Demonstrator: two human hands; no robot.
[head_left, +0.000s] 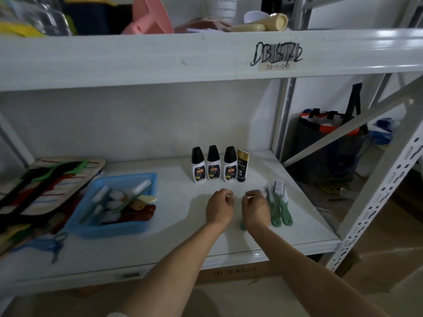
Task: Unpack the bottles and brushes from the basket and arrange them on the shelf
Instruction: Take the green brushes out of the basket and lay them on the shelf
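Observation:
Three white bottles with black caps and a black-and-gold tube stand in a row at the back of the white shelf. Two green-handled brushes lie side by side to the right. My right hand is curled over a third green brush just left of them; only its handle end shows. My left hand hovers beside it with curled fingers and nothing visible in them. The blue basket on the left holds several brushes.
A striped, multicoloured mat stack lies left of the basket, with a blue clip-like tool in front. The upper shelf beam hangs overhead. A dark bag with an orange rim sits behind the diagonal brace on the right.

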